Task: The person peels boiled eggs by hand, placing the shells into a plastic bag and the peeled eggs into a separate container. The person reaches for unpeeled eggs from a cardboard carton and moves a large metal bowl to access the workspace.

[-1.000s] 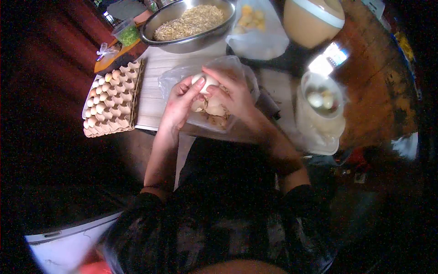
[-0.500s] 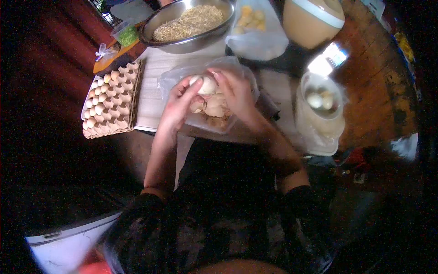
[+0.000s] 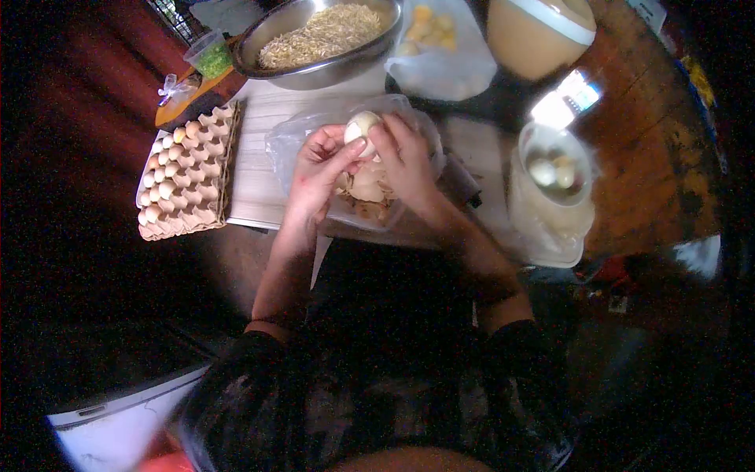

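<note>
A whitish egg point(image 3: 362, 126) is held up between both hands, with a paler patch on its side that looks peeled. My left hand point(image 3: 318, 173) grips it from the left, thumb along its lower side. From the right, the bent fingers of my right hand point(image 3: 406, 157) press on the same egg. Below them, broken eggshells point(image 3: 370, 187) lie on a clear plastic bag point(image 3: 285, 141) spread over the table. At the right, a clear bowl point(image 3: 583, 149) holds a few peeled eggs point(image 3: 562, 169) in what looks like liquid.
An egg tray point(image 3: 208, 185), part filled with eggs, stands at the left. Behind are a steel basin point(image 3: 311, 76) of husk-like grains, a tub point(image 3: 212, 61) of something green, a bag point(image 3: 456, 79) with yellowish pieces, and a tan container point(image 3: 539, 47). A lit phone point(image 3: 578, 96) stands behind the bowl.
The egg has been raised slightly and turned, now more upright with the pale patch showing. Both hands have shifted a little with it, and the right fingers have closed in on its side.
</note>
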Motion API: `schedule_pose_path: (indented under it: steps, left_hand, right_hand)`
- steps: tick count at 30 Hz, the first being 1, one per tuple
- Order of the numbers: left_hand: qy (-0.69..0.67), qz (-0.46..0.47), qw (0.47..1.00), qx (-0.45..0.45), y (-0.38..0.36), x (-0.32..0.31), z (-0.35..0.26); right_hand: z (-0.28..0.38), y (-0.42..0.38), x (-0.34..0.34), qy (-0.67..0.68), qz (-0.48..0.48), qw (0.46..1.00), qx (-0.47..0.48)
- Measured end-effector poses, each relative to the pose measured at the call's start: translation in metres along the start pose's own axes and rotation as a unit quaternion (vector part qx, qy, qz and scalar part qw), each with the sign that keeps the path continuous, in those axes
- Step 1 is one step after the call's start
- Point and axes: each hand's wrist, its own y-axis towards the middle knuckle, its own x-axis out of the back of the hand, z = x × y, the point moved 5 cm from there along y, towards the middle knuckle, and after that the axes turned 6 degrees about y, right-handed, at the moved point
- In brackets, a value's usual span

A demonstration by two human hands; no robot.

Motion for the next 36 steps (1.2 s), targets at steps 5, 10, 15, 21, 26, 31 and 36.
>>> schedule_pose_path:
  steps: [5, 10, 15, 21, 26, 31, 36]
  left_hand:
    - [-0.019, 0.023, 0.999, 0.02, 0.0, 0.004, 0.004]
    - [-0.045, 0.035, 0.998, 0.041, 0.0, 0.003, 0.007]
    - [-0.086, 0.019, 0.994, 0.058, -0.003, -0.009, 0.0]
    - [0.016, 0.012, 1.0, 0.021, -0.004, -0.007, -0.002]
    - [0.083, -0.001, 0.996, 0.031, -0.007, 0.001, 0.0]
    - [0.028, 0.003, 0.999, 0.015, -0.01, -0.003, -0.008]
    - [-0.022, 0.006, 0.999, 0.04, -0.007, -0.002, -0.007]
  right_hand:
    - [-0.001, -0.003, 0.0, 0.023, -0.036, 0.999, -0.017]
    - [0.007, 0.0, 0.007, -0.073, -0.055, 0.996, 0.016]
    - [0.004, 0.002, 0.009, -0.056, -0.06, 0.997, 0.012]
    - [0.001, -0.002, 0.003, -0.077, -0.056, 0.994, 0.046]
    - [-0.004, -0.004, -0.003, -0.015, -0.024, 1.0, -0.012]
    - [-0.01, -0.003, -0.003, -0.029, -0.006, 0.996, -0.083]
    - [-0.019, -0.005, -0.005, -0.033, -0.031, 0.999, -0.007]
